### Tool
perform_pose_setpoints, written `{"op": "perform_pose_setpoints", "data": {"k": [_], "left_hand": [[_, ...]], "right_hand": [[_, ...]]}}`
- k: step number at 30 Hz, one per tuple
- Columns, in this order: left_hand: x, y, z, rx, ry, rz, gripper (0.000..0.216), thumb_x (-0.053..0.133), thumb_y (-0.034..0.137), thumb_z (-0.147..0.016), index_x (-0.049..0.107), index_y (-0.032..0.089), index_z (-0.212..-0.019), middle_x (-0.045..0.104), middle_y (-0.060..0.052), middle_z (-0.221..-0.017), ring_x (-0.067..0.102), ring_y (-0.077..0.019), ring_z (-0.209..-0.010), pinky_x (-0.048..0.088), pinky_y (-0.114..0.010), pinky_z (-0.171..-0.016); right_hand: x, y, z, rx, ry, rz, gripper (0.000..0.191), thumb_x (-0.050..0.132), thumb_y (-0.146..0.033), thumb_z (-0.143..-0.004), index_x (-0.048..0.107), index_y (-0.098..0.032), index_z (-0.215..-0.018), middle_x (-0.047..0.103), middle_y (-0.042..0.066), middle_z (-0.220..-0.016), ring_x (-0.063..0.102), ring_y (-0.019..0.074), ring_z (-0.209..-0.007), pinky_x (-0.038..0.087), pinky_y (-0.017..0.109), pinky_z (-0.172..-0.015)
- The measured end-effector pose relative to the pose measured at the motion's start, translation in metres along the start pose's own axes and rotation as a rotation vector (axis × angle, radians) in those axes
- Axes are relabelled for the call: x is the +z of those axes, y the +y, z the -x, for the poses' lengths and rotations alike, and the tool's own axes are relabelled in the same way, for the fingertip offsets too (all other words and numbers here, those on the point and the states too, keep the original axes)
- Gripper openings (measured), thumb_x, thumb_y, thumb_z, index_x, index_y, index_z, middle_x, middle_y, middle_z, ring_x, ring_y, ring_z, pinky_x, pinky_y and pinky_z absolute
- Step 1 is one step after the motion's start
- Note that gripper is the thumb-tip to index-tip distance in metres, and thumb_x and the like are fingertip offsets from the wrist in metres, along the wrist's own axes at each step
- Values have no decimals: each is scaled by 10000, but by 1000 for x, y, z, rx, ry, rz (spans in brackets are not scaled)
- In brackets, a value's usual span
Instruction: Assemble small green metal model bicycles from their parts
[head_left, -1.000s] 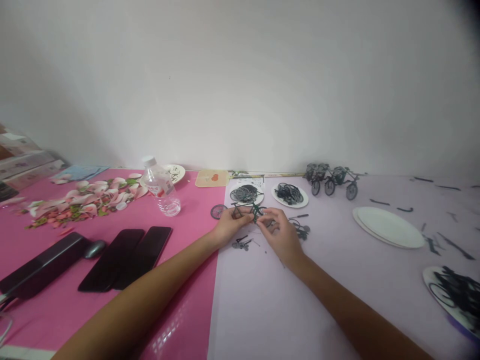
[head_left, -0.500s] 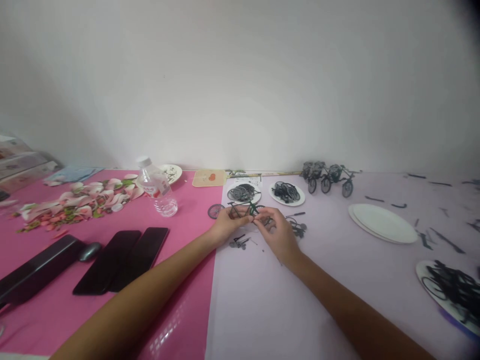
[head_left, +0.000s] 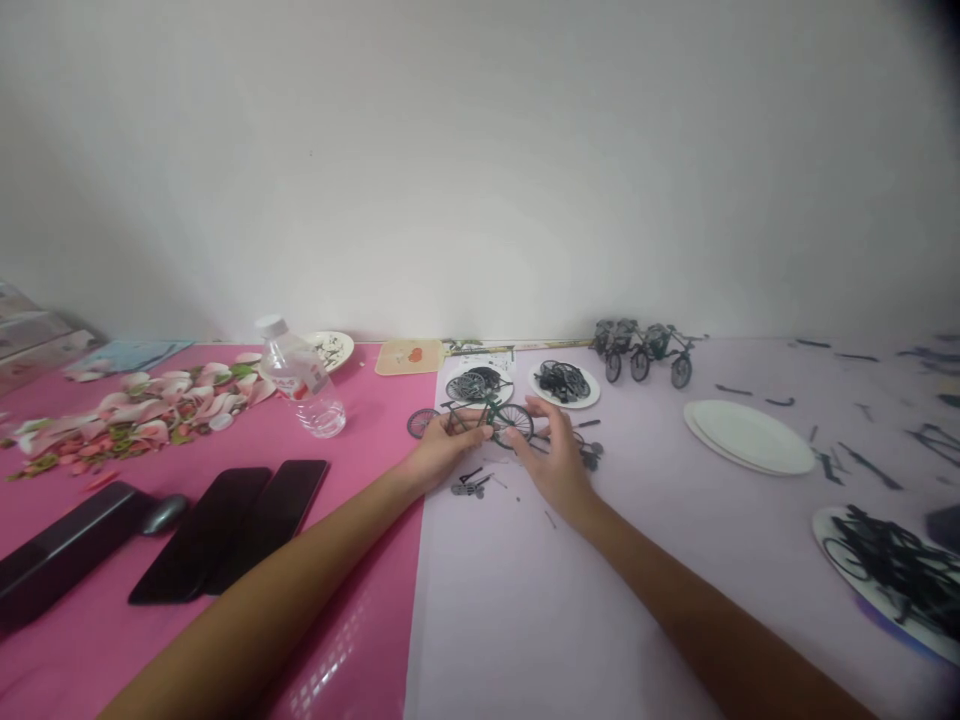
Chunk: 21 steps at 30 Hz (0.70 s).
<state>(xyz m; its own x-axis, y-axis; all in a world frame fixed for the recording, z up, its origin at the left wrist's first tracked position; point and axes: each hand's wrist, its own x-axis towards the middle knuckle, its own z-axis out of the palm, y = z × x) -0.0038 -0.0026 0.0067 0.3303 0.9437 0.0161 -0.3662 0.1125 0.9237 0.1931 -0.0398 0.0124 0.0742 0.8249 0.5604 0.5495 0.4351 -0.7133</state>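
Observation:
A dark miniature bicycle (head_left: pixel 512 424) is upright between my hands, its two spoked wheels facing me. My left hand (head_left: pixel 444 447) pinches the lower frame between thumb and fingers. At the right-hand wheel is my right hand (head_left: pixel 553 455), its thumb against the lower part and its forefinger by the upper rim. Small silver and black parts (head_left: pixel 469 488) lie on the table just below my hands. Behind them is a white plate of wheels (head_left: pixel 450 397), and beside it a second plate (head_left: pixel 595 396) heaped with black parts.
Several finished miniature bicycles (head_left: pixel 649 350) stand by the wall. To the right are stacked white plates (head_left: pixel 739 437), loose black pieces and a plate of frames (head_left: pixel 829 520). On the pink side are a bottle (head_left: pixel 304 380), two phones (head_left: pixel 202 535) and artificial petals (head_left: pixel 165 405).
My right hand has spread from a pinch at the frame to around the right-hand wheel, which now shows clearly. My left hand keeps its hold. The view has shifted slightly right.

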Motion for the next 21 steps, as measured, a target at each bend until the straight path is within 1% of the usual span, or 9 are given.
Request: {"op": "perform_pose_setpoints", "data": {"k": [4,8,11,13,18,21], "left_hand": [[3,4,2,0,-43,-7,452,953,327,-676,797,117,-1044,760,-68,-855,613,-101,-668,478,-245,-698],[6,5,3,-8,-73,-13,465,953,341,-672,796,114,-1046,777,-98,-884,669,-142,-715,529,-270,-727],[6,5,4,-13,-60,-35,466,958,331,-663,794,108,-1038,789,-119,-947,691,-153,-751,546,-270,-738],[6,5,4,-19,-51,-66,467,961,336,-657,794,99,-1024,791,-126,-952,689,-153,-740,546,-272,-727],[4,6,4,-30,-39,-124,421,950,348,-677,809,109,-993,792,-100,-884,659,-131,-678,509,-256,-670],[4,5,4,-37,-50,-92,415,939,337,-696,805,113,-1019,795,-105,-925,682,-149,-731,523,-267,-714]], "right_hand": [[-1,-2,1,86,-55,-86,435,689,-427,-940,568,-240,-1313,680,116,-1284,650,271,-1170,550,414,-926],[-2,-5,1,71,-53,-114,390,691,-406,-939,568,-242,-1270,694,108,-1266,655,266,-1185,541,404,-947],[-2,-5,1,62,-51,-114,390,692,-403,-938,564,-243,-1271,689,106,-1273,646,267,-1207,529,408,-979],[-2,-5,1,52,-47,-114,390,692,-403,-940,563,-243,-1271,684,105,-1279,641,267,-1215,522,407,-984],[-1,-4,1,47,-47,-113,366,684,-399,-945,579,-245,-1259,692,103,-1273,644,271,-1201,518,406,-966],[-2,-5,1,53,-62,-122,395,683,-398,-940,574,-253,-1292,683,101,-1302,644,270,-1194,522,398,-938]]}}
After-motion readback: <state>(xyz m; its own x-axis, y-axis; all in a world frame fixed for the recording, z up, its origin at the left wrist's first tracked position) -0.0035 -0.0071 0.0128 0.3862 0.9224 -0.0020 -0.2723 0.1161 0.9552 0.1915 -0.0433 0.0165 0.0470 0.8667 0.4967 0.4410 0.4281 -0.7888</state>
